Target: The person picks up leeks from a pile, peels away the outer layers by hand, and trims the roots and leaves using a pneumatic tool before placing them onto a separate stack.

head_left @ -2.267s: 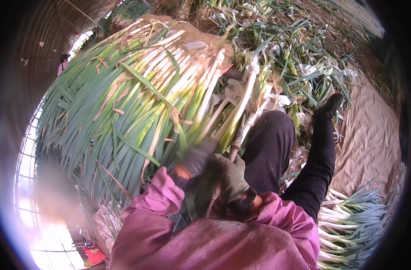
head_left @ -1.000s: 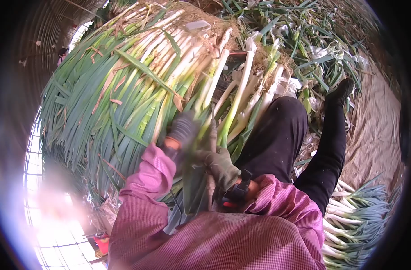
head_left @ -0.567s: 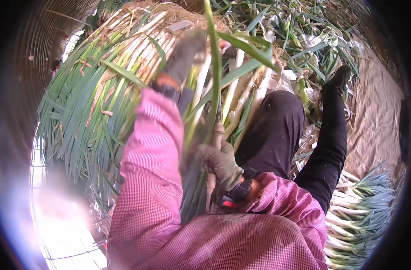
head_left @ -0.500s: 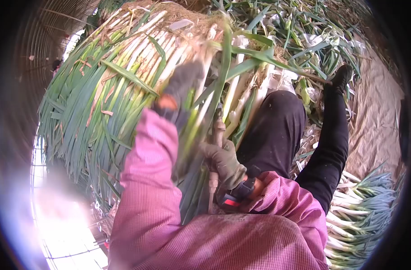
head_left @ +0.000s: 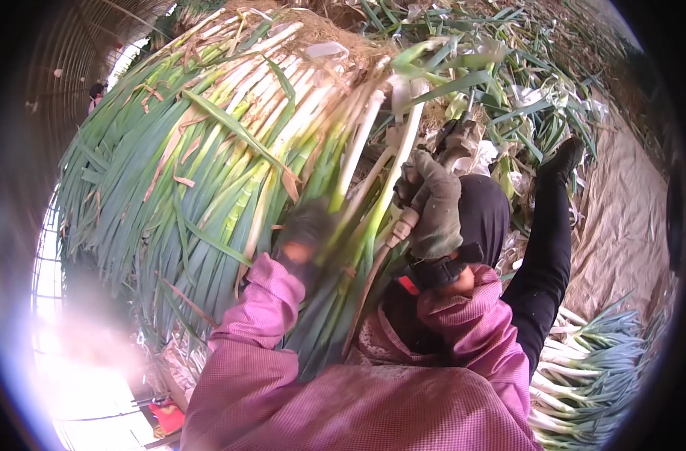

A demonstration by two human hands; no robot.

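My right hand (head_left: pixel 437 207), in a grey-green work glove, is closed around what looks like an air gun (head_left: pixel 457 137). Its jointed hose fitting (head_left: pixel 403 227) runs back below the hand toward my body. My left hand (head_left: pixel 309 229), in a dark glove, is smeared by motion beside the leek stems, and its fingers cannot be made out. Between both hands a leek (head_left: pixel 404 146) slants, white shank upward and green leaves toward me. Beyond the air gun, a loose green leaf piece (head_left: pixel 459 66) is blurred.
A large heap of leeks (head_left: pixel 185 173) lies to the left, roots at the far end. Leaf scraps (head_left: pixel 523 98) cover the far right. My outstretched leg (head_left: pixel 546 240) rests beside brown sheeting (head_left: pixel 621 203). Cleaned leeks (head_left: pixel 583 376) lie at lower right.
My left hand has come down toward my body from higher on the stems. My right hand has moved up and right with the air gun, and the long leaf has shifted to the upper right.
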